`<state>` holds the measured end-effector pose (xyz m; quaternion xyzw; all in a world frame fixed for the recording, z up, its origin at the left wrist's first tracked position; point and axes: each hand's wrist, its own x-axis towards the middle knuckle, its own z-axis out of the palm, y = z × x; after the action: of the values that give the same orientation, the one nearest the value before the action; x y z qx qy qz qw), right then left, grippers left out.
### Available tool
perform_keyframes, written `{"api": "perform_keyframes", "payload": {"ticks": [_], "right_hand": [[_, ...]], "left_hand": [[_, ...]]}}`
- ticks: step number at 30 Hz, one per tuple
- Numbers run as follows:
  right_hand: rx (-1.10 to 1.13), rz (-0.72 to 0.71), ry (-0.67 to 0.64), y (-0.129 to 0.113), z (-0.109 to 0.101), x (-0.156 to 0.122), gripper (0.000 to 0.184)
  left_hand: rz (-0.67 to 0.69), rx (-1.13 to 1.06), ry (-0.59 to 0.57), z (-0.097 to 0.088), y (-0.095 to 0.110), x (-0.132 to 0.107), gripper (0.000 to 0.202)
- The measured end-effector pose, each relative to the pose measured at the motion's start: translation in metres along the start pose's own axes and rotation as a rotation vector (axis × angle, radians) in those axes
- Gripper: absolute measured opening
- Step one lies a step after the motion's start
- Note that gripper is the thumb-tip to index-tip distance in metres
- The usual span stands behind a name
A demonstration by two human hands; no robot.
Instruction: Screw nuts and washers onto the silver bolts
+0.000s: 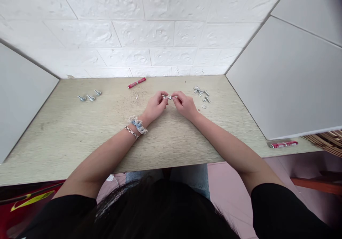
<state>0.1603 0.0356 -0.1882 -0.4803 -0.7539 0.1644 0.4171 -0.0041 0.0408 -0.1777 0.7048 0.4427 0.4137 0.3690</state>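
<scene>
My left hand [156, 106] and my right hand [185, 105] meet above the middle of the table, both with fingers pinched. Between their fingertips shows a small silver bolt [170, 97], partly hidden by the fingers. Whether a nut or washer sits on it is too small to tell. To the right of my right hand lies a loose group of silver bolts and nuts [200, 91], with a thin washer [204, 106] just nearer to me. Three bolts [91, 98] with wide collars by their heads lie apart on the left of the table.
A red marker-like tube [136, 83] lies near the white brick wall [145, 57]. Another red tube [283, 144] is by the right front edge, beside a wicker basket [327, 141]. Grey panels [291, 78] border the wooden table [80, 139] on both sides. Small crumbs dot the wood.
</scene>
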Motion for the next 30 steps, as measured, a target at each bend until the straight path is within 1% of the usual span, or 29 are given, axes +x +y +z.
{"api": "perform_keyframes", "payload": {"ticks": [8, 14, 19, 22, 27, 30], "right_hand": [[0.033, 0.005, -0.038, -0.0047, 0.0005, -0.0015, 0.026], [0.024, 0.015, -0.032, -0.0025, 0.0008, 0.0, 0.029], [-0.007, 0.055, 0.052, -0.0021, -0.0024, 0.001, 0.032], [0.012, 0.049, 0.079, -0.0036, -0.0029, 0.0002, 0.028], [0.024, 0.001, -0.006, -0.0051, 0.0005, -0.0019, 0.025], [0.002, -0.002, -0.019, -0.0037, 0.0022, -0.0023, 0.025]], "left_hand": [[0.001, -0.007, 0.006, 0.0004, -0.0001, -0.0004, 0.014], [0.006, 0.016, 0.0, 0.0005, -0.0008, -0.0002, 0.014], [0.001, 0.009, -0.003, 0.0012, -0.0021, 0.0006, 0.015], [-0.003, 0.0, -0.003, 0.001, -0.0013, 0.0006, 0.015], [-0.003, 0.0, 0.004, 0.0004, -0.0007, 0.0002, 0.014], [0.001, -0.004, 0.009, 0.0006, -0.0022, 0.0003, 0.015]]}}
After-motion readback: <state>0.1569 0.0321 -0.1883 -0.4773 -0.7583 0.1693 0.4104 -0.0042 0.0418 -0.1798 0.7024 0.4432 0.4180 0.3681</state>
